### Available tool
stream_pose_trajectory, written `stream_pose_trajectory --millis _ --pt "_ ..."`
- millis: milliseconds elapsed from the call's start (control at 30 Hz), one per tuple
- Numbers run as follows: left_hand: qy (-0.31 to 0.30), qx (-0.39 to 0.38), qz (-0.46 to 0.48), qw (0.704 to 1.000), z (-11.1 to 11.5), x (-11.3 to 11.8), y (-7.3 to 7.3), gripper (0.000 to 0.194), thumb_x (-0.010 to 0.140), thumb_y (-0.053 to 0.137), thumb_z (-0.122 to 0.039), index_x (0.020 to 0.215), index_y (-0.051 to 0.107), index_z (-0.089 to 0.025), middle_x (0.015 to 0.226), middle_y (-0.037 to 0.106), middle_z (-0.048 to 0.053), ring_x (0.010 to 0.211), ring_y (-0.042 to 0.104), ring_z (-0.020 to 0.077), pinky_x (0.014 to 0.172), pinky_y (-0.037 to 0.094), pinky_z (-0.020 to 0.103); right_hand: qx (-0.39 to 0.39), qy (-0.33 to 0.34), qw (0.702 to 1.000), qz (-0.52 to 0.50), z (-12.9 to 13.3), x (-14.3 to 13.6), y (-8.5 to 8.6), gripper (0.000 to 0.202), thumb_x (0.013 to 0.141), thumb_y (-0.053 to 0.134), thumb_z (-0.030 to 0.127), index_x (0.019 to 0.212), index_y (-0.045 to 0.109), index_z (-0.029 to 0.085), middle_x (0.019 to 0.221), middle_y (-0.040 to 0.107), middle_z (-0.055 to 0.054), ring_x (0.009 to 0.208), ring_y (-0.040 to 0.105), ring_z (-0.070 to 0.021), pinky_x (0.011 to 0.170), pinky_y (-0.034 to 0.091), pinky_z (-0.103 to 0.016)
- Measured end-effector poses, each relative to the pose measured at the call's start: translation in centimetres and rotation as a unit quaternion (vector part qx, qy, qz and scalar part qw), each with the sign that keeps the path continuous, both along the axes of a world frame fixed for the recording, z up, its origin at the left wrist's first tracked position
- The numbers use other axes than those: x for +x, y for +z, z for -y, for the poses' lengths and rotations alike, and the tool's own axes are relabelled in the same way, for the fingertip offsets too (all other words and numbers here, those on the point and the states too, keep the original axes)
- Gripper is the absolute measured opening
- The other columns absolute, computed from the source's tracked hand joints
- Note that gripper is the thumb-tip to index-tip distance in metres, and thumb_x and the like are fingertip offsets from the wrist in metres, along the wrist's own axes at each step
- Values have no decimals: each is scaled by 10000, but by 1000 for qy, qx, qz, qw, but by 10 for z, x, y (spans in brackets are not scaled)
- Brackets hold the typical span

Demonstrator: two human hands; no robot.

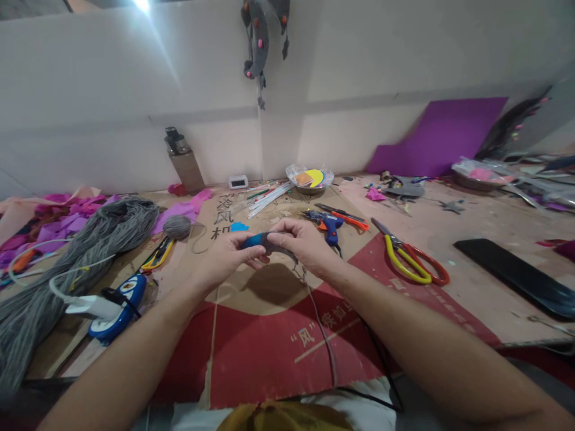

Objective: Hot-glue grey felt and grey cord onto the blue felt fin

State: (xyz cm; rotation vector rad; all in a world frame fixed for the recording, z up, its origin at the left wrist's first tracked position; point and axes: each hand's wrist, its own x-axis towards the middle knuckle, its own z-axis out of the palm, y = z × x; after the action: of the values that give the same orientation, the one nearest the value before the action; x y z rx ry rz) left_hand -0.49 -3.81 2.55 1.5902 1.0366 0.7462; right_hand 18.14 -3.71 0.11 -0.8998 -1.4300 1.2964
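Note:
Between my two hands, over the middle of the cardboard, is a small curved piece, blue at its left end and wrapped in grey yarn toward the right. My left hand pinches the blue end with thumb and fingers. The fingers of my right hand are closed on the grey-wrapped part. A strand of grey yarn hangs from the piece below my right hand and runs down to the cardboard's front edge. My fingers partly cover the piece.
Cardboard covers the table. To the right lie scissors, a blue glue gun, a utility knife and a black phone. On the left are a grey yarn hank, a yarn ball and a blue power strip.

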Motion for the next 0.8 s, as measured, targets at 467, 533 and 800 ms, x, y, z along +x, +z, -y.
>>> stream_pose_trajectory --millis 467,533,800 --pt "-58 -131 81 986 -8 -5 -14 352 749 739 -403 925 671 -107 878 745 122 801 718 192 672 585 270 -63 21 994 -84 -8 0 -13 218 665 765 328 673 615 170 615 608 28 539 511 -73 531 379 -213" --pt "-44 -131 67 988 -8 -4 -13 334 708 775 -364 887 658 -107 843 742 117 774 717 197 654 585 281 -74 16 993 -87 -7 -1 -12 237 638 782 331 653 610 168 603 598 31 523 484 -67 497 348 -205" --pt "-31 91 -59 994 -4 -7 -5 160 741 707 -292 729 688 -134 696 689 35 606 648 125 607 544 231 -150 93 978 -109 -3 0 -5 315 598 796 407 630 580 180 566 606 20 442 433 -62 414 269 -205"
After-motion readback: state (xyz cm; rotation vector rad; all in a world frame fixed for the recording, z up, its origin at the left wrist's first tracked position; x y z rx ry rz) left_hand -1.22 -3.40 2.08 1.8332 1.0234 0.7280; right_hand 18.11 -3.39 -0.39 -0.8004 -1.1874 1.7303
